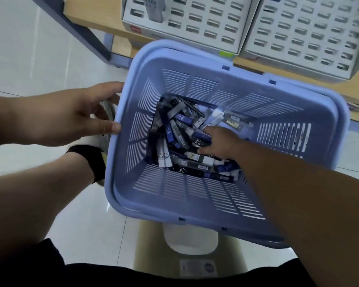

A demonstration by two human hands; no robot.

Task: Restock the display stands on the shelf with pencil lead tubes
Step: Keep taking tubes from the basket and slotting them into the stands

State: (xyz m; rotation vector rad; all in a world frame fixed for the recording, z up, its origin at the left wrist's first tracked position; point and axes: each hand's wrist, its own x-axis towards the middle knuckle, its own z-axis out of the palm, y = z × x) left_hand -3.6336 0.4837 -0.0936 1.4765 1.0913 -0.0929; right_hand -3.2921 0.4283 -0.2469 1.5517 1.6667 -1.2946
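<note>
A light blue slotted basket fills the middle of the view. Its bottom holds a heap of pencil lead tubes, black, blue and white, several marked HB 0.7. My right hand reaches down into the basket and lies on the heap, fingers among the tubes; whether it grips one is hidden. My left hand touches the basket's left rim from outside with straight fingers. Two white display stands with rows of slots stand on the wooden shelf behind the basket.
The basket sits on a cardboard box with a white object under it. Pale tiled floor lies to the left. A dark shelf post slants down at upper left. A shoe shows beside my left hand.
</note>
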